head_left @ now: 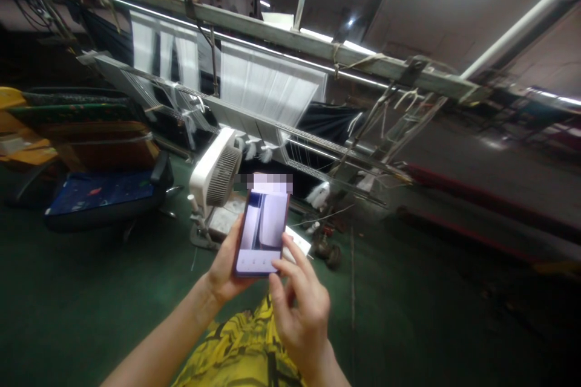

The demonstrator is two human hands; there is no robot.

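My left hand (227, 263) is wrapped round the left edge of a smartphone (263, 227), held upright in front of me. A photo with pale and dark upright shapes fills most of its lit screen, above a row of small icons. Over the phone's lower right corner, my right hand (302, 299) has its fingers apart and slightly bent. One fingertip lies at or just above the icon row; whether it touches the glass I cannot tell. The right hand grips nothing.
Behind the phone a white box fan (218, 169) stands on the green floor (154, 290). A long metal frame (254, 24) carries white threads (272, 81) in wide bands. To the left is an office chair (104, 187) with a blue seat. Yellow patterned clothing (245, 351) covers my lap.
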